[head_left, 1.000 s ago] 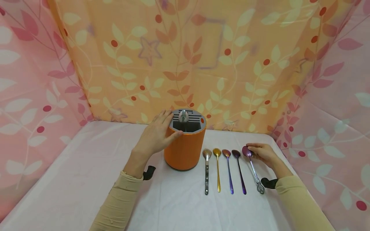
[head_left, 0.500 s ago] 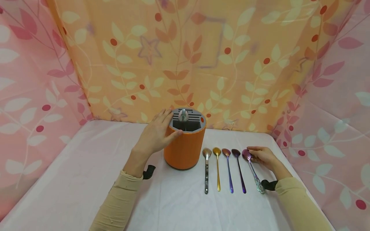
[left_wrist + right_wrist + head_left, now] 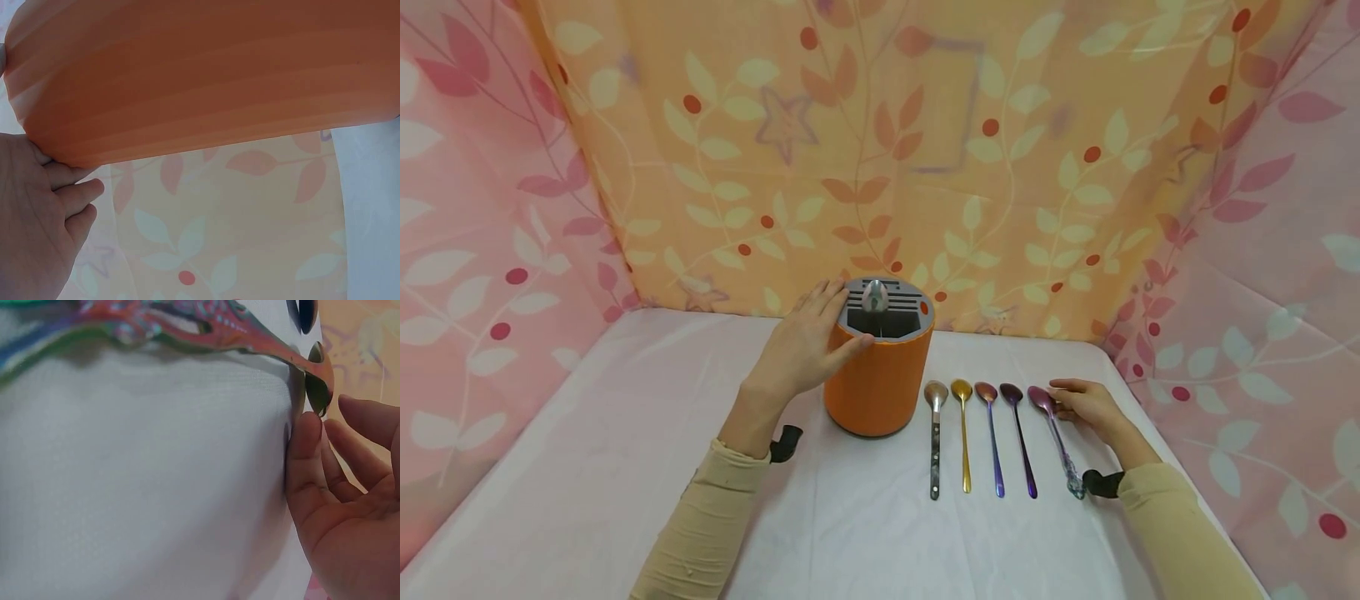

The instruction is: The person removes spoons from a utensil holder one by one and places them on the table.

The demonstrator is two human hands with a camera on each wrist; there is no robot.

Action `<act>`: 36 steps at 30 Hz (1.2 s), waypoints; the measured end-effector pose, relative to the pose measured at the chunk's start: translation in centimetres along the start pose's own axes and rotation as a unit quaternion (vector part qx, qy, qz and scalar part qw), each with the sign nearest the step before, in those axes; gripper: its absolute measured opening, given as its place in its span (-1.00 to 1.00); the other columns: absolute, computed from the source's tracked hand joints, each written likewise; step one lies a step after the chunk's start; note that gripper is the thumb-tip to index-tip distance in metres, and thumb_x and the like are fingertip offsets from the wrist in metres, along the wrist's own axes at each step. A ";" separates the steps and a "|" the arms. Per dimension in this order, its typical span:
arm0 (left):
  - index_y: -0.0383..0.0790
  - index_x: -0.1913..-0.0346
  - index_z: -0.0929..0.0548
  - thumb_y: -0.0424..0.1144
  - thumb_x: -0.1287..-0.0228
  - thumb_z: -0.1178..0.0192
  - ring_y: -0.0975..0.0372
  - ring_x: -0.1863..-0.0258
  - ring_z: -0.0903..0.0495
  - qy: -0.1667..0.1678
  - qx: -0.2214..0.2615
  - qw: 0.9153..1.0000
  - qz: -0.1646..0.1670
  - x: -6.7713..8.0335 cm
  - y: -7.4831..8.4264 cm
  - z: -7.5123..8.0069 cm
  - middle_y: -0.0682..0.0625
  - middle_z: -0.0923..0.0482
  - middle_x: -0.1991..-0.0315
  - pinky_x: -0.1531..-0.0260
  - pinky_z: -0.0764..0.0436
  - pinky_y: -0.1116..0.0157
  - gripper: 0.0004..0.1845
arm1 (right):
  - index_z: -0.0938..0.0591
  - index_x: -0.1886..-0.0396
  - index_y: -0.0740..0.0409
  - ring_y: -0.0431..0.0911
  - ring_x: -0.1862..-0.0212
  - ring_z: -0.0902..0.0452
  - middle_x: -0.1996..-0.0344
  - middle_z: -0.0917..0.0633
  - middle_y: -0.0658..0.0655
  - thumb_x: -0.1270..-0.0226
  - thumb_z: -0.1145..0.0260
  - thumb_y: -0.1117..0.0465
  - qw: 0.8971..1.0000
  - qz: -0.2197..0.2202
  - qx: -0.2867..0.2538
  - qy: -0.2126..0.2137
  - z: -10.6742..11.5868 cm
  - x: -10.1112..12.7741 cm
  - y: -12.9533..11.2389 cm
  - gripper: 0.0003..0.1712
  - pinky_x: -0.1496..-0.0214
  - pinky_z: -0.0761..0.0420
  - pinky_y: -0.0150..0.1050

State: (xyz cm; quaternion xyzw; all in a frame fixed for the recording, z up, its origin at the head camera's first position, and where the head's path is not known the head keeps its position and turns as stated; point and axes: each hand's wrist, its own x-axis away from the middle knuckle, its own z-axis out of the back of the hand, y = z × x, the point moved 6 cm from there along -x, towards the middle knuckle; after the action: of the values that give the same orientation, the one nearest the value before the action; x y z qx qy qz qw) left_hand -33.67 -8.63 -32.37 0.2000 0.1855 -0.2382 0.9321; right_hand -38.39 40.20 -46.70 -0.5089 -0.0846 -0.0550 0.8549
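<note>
Scene: While the left hand [image 3: 801,350] rests flat against the side of the round orange plastic cutlery holder with a grey slotted top [image 3: 880,371], fingers straight and reaching its rim, the right hand [image 3: 1086,404] lies at the bowl of the iridescent purple spoon with an ornate handle [image 3: 1054,433] on the white-clothed desk [image 3: 587,467].

Right hand: fingers loosely curved and apart, tips touching the spoon's bowl; the wrist view shows no clamp on it.

Where it lies: that spoon is the rightmost of the row, flat on the desk just right of the holder, handle toward the person.

Risk: a judgement only. Nudged at the bowl, the thin spoon could slide or spin into the dark purple spoon [image 3: 1019,437] beside it, since it lies flat and offers little to catch. A push from the left hand could shift the holder.

Count: five spoons in the row, namely a silver spoon with a mottled handle [image 3: 935,437], a gold spoon [image 3: 964,433], a violet-blue spoon [image 3: 992,437] and the two purple ones; one silver spoon bowl [image 3: 875,296] standing in the holder; one holder.
</note>
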 end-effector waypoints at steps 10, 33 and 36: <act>-0.33 -0.62 -0.19 0.45 -0.44 0.00 -0.05 -0.67 0.06 -0.004 -0.002 1.000 0.003 0.0 -0.1 0.2 -0.12 -0.02 -0.68 -0.64 0.05 -0.01 0.04 | -0.29 -0.51 0.50 -0.05 -0.04 -0.62 -0.38 -0.44 0.54 -0.66 -0.15 0.09 0.997 0.023 0.066 0.026 -0.1 0.4 -1.6 -0.31 0.05 -0.71 -0.42; -0.34 -0.62 -0.20 0.48 -0.43 0.01 -0.05 -0.67 0.05 -0.001 -0.003 1.000 -0.001 -0.1 -0.1 -0.2 -0.13 -0.03 -0.67 -0.62 -0.01 -0.08 0.05 | -0.36 -0.57 0.17 0.22 -0.36 -0.52 -0.40 -0.53 0.29 -0.58 -0.29 0.13 0.964 0.231 0.084 0.107 -5.4 4.3 -16.4 -0.33 -0.29 -0.63 0.03; -0.33 -0.62 -0.19 0.48 -0.43 0.01 -0.06 -0.66 0.05 -0.002 -0.004 1.000 0.002 -0.1 -0.1 -0.2 -0.12 -0.03 -0.67 -0.63 0.02 -0.06 0.05 | -0.38 -0.55 0.19 0.19 -0.36 -0.52 -0.38 -0.55 0.27 -0.56 -0.31 0.17 0.958 0.263 0.055 0.103 -6.4 4.8 -18.2 -0.35 -0.34 -0.60 -0.14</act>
State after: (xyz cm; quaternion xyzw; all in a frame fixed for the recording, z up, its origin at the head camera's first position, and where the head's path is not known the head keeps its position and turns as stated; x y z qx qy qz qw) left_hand -33.89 -8.59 -32.51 0.1961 0.1841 -0.2360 0.9338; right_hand -36.43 25.87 -33.04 -0.4574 0.1377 0.1246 0.8697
